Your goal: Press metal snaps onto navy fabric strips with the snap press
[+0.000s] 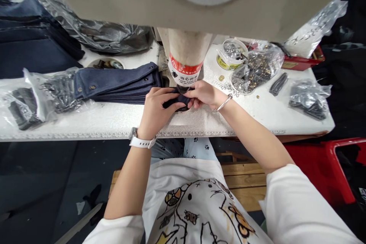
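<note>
My left hand (pixel 156 112) and my right hand (pixel 203 94) both pinch a small dark blue fabric piece (pixel 176 101) on the white table (pixel 114 120). The piece lies right under the machine's press head (pixel 185 63), which carries a red warning label. My left fingers curl over the piece's left end, and my right fingers grip its right end. A stack of dark blue fabric strips with metal snaps (pixel 117 84) lies just left of my left hand. A white watch is on my left wrist, a thin bangle on my right.
A clear bag of metal snaps (pixel 256 69) and a small tub (pixel 231 54) sit right of the machine. Bags of dark parts lie at far right (pixel 310 99) and far left (pixel 31 97). A red crate (pixel 328 167) stands below right. A small bowl (pixel 105 63) sits behind the strips.
</note>
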Available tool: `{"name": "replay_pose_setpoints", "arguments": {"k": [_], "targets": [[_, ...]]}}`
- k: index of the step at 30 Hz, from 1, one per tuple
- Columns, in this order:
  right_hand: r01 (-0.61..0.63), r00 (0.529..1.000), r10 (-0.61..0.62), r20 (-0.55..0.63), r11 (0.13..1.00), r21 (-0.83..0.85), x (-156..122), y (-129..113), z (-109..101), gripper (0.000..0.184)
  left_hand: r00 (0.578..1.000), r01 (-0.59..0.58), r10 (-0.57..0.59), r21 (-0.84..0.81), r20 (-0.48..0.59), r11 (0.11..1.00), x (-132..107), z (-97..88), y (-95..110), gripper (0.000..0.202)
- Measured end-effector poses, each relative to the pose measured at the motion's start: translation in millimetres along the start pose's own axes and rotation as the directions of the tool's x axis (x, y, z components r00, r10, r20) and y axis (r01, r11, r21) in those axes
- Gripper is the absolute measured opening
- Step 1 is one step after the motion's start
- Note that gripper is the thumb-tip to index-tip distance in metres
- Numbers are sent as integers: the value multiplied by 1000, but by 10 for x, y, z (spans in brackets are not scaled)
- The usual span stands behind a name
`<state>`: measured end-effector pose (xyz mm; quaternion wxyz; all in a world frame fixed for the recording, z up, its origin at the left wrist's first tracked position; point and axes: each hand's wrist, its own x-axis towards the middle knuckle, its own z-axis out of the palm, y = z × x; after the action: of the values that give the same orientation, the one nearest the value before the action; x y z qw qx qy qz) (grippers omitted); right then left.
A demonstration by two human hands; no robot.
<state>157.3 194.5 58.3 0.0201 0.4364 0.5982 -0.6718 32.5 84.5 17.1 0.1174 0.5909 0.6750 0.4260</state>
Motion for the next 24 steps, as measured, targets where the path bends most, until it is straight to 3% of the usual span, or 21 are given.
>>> {"name": "replay_pose_setpoints", "arguments": {"k": [14, 24], "targets": [[62, 997, -64, -46, 997, -47, 19, 13, 31, 21, 1000, -13, 12, 28, 27, 1000, -17, 22, -57, 21], [139, 990, -140, -13, 989, -52, 13, 51, 6, 25, 999, -37, 36, 30, 26, 999, -20, 36, -76, 22]]}}
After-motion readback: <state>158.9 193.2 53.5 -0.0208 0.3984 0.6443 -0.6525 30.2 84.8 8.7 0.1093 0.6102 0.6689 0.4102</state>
